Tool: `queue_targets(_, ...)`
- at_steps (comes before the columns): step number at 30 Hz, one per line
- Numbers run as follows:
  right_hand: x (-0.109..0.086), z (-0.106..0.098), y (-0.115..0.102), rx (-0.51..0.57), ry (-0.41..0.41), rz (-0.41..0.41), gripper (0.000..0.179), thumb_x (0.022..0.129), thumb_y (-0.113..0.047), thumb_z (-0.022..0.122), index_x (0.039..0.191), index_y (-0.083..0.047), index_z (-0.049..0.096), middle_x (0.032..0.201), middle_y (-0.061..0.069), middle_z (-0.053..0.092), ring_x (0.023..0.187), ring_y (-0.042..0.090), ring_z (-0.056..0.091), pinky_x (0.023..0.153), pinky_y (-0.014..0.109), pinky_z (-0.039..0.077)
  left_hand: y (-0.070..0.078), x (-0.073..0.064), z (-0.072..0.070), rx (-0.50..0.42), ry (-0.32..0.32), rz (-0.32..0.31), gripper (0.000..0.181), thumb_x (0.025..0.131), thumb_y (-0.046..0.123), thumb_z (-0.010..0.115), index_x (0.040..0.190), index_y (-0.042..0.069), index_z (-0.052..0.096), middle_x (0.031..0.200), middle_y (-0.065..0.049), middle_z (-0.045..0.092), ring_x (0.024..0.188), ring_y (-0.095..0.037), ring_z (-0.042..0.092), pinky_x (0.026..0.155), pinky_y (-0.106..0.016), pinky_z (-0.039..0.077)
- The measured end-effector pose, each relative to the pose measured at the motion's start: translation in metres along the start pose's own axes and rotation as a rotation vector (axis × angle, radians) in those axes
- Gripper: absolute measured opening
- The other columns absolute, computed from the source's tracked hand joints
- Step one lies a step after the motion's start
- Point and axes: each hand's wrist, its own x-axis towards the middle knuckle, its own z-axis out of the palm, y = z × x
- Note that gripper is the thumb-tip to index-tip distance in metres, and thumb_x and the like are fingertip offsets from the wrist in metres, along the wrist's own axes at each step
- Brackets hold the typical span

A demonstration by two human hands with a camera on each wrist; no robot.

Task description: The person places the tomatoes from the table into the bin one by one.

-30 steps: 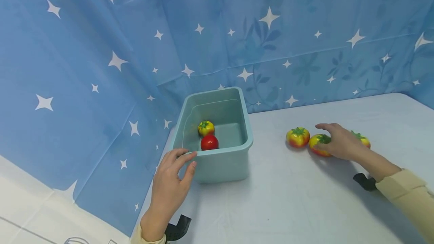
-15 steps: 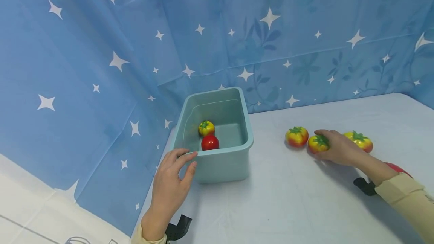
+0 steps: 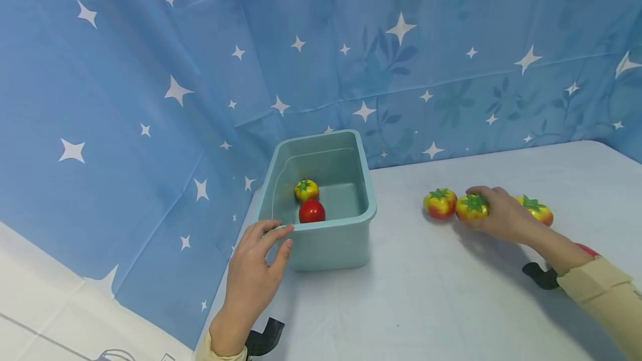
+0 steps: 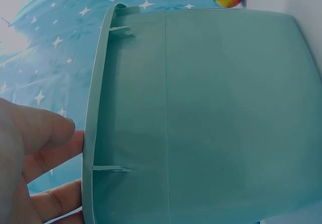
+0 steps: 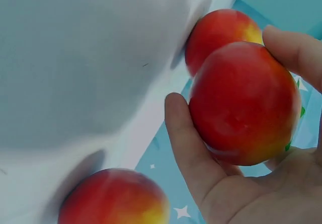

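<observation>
My right hand (image 3: 504,217) grips a yellow-and-red toy tomato with a green top (image 3: 471,206), thumb and fingers around its sides. In the right wrist view that tomato (image 5: 244,103) shows its red underside, apparently just off the table. Another such tomato (image 3: 440,203) sits close on its left, and a third (image 3: 538,211) lies partly behind the hand. My left hand (image 3: 253,272) rests its fingertips on the near rim of a blue-green plastic bin (image 3: 331,247); its thumb stands away from the wall. Inside the bin lie a yellow tomato (image 3: 306,190) and a red, round, tomato-like one (image 3: 312,211).
A red object (image 3: 587,250) is mostly hidden behind the right forearm. The white table (image 3: 421,294) stretches between the bin and the tomatoes. A blue star-patterned cloth (image 3: 321,71) hangs along the back and left.
My right hand has closed around the middle tomato, which has shifted slightly upward in view. The left hand stays on the bin rim.
</observation>
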Motion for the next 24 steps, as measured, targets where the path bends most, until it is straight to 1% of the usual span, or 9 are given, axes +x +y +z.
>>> queue_targets(5, 0.000, -0.003, -0.007, 0.028, 0.027, -0.023, 0.079, 0.083, -0.040, 0.075, 0.140, 0.003, 0.041, 0.126, 0.036, 0.042, 0.106, 0.050, 0.047, 0.083, 0.067, 0.045, 0.000, 0.000, 0.000, 0.008, 0.003, 0.002, 0.026, 0.088, 0.018, 0.074, 0.114, 0.020, 0.074, 0.117, -0.001, 0.063, 0.114, -0.022, 0.057, 0.082, -0.047, 0.054)
queue_targets(11, 0.001, -0.007, -0.021, 0.096, 0.044, -0.016, 0.089, 0.087, -0.047, 0.071, 0.146, 0.005, 0.030, 0.137, 0.037, 0.038, 0.114, 0.052, 0.045, 0.089, 0.067, 0.042, -0.002, -0.001, 0.000, 0.017, 0.013, 0.031, 0.027, 0.088, 0.019, 0.074, 0.115, 0.021, 0.074, 0.117, -0.001, 0.063, 0.112, -0.021, 0.058, 0.069, -0.040, 0.055)
queue_targets(13, 0.001, -0.008, -0.027, 0.123, 0.047, -0.011, 0.091, 0.088, -0.049, 0.069, 0.148, 0.005, 0.027, 0.138, 0.037, 0.037, 0.116, 0.052, 0.045, 0.090, 0.066, 0.043, -0.002, -0.001, 0.000, 0.018, 0.015, 0.037, 0.027, 0.088, 0.020, 0.074, 0.115, 0.021, 0.074, 0.117, -0.001, 0.063, 0.112, -0.021, 0.059, 0.067, -0.039, 0.055)
queue_targets(15, 0.002, -0.009, -0.033, 0.143, 0.056, -0.008, 0.092, 0.088, -0.050, 0.068, 0.149, 0.005, 0.026, 0.139, 0.036, 0.038, 0.116, 0.051, 0.046, 0.090, 0.065, 0.043, -0.003, -0.002, 0.000, 0.016, 0.015, 0.039, 0.026, 0.088, 0.020, 0.074, 0.115, 0.021, 0.074, 0.117, -0.001, 0.063, 0.112, -0.021, 0.059, 0.067, -0.039, 0.055)
queue_targets(21, 0.008, -0.012, -0.047, 0.194, 0.099, -0.012, 0.090, 0.089, -0.053, 0.066, 0.149, 0.002, 0.027, 0.140, 0.032, 0.039, 0.117, 0.049, 0.047, 0.091, 0.060, 0.047, -0.002, -0.001, 0.000, 0.013, 0.010, 0.033, 0.025, 0.089, 0.021, 0.073, 0.115, 0.020, 0.074, 0.116, -0.002, 0.063, 0.111, -0.021, 0.058, 0.073, -0.043, 0.055)
queue_targets(24, 0.011, -0.015, -0.054, 0.230, 0.109, -0.016, 0.089, 0.089, -0.053, 0.065, 0.150, 0.000, 0.027, 0.139, 0.030, 0.040, 0.117, 0.048, 0.047, 0.090, 0.058, 0.049, -0.002, -0.001, 0.000, 0.008, 0.010, 0.026, 0.025, 0.089, 0.020, 0.073, 0.115, 0.020, 0.074, 0.117, -0.002, 0.063, 0.112, -0.021, 0.058, 0.074, -0.043, 0.055)
